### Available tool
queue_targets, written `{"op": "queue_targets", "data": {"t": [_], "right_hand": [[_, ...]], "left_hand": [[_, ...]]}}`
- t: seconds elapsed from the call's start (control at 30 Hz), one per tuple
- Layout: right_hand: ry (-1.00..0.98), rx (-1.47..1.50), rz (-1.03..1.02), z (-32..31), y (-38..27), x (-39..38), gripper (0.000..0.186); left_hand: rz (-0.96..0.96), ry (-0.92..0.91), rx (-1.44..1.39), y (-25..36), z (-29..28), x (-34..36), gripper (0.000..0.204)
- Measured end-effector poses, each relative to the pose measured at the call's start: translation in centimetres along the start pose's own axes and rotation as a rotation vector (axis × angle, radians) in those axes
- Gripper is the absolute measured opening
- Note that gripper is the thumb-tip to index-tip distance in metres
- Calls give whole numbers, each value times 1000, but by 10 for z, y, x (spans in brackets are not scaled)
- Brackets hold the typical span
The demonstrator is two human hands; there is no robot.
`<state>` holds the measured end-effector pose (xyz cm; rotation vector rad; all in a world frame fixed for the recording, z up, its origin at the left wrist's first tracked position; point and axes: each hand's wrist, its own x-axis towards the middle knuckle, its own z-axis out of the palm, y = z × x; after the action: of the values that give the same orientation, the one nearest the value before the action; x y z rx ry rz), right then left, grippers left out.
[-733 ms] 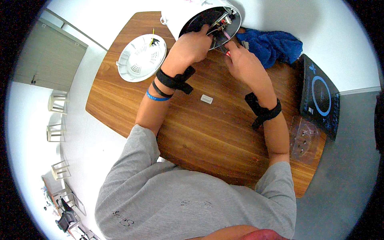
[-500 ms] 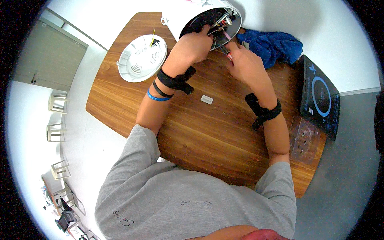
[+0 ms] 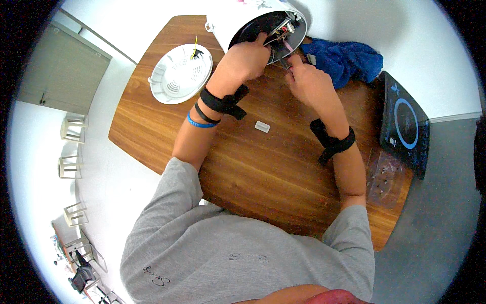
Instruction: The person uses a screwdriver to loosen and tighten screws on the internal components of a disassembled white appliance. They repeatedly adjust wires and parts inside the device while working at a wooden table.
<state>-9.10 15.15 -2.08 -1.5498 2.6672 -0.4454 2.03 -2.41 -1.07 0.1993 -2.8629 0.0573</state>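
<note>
A white, rounded appliance housing lies on its side at the table's far edge. Its open, dark underside faces me, with wires and small parts showing inside. My left hand reaches into that opening, index finger extended among the parts and the other fingers curled; what they grip is hidden. At the right of the rim, my right hand is closed round a slim metal hand tool, its tip at the opening. The tool's exact kind cannot be made out.
A round white vented cover with a yellow wire lies left on the wooden table. A small white piece lies mid-table. Rightward are a blue cloth, a black panel with a blue ring and a clear tray of small parts.
The right hand has turned slightly, so the red part of the tool's handle no longer shows. My left hand and the housing have shifted very slightly right.
</note>
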Motion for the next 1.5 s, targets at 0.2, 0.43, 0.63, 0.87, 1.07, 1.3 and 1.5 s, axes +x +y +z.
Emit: {"op": "queue_targets", "data": {"t": [0.2, 0.43, 0.63, 0.87, 1.07, 1.3, 1.5], "right_hand": [[8, -56, -1, -2, -4, -3, 38], [12, -105, -46, 8, 7, -5, 38], [5, -162, -95, 10, 12, -9, 35], [-140, -259, -101, 1, 16, -12, 25], [-281, -285, -43, -5, 17, -11, 32], [-352, -301, -84, -15, 17, -15, 35], [-208, -278, -200, -12, 20, -25, 17]], "left_hand": [[1, -2, 12, -2, 4, 1, 17], [-5, -12, -8, -3, 6, 3, 18], [-1, -9, 8, -3, 4, 0, 17], [13, -63, -22, -6, 2, 2, 19], [28, -219, -77, -3, -23, 1, 23], [185, -63, -73, 1, -30, 4, 21], [127, -192, -73, 12, -55, 7, 34]]}}
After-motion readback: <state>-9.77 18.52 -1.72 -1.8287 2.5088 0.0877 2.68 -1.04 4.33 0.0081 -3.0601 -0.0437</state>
